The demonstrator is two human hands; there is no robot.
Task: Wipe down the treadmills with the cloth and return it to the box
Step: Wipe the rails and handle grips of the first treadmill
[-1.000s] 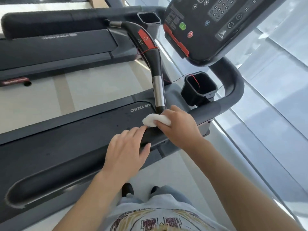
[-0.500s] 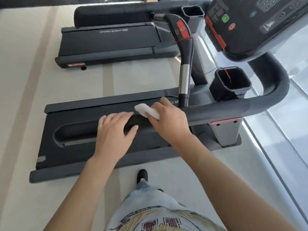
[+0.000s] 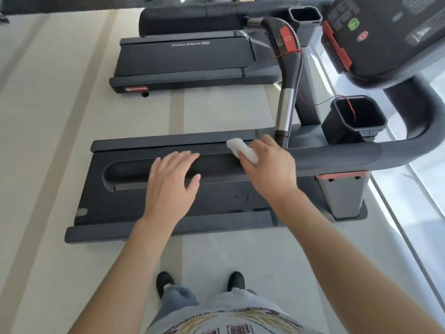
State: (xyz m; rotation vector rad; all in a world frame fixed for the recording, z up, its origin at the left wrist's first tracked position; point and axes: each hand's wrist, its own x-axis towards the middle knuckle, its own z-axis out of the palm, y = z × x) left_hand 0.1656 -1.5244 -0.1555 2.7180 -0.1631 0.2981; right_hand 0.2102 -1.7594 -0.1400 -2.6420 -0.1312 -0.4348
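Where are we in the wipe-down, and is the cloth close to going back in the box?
Done: nothing can be confirmed from the picture. In hand: the right hand holds the cloth against the near treadmill's handrail, while the left hand rests open on the same rail. Left: the rest of this rail and the far treadmill, which shows no sign of wiping. No box is in view, so the return is not close.

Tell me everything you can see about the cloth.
The cloth is white, small and folded or bunched into a thick soft pad, its fabric too blurred to identify. The right hand grips it, fingers curled over its near end, so only the far end sticks out to the left. It is pressed on the dark handrail of the near treadmill, just left of the upright chrome grip bar. The left hand rests apart from it.
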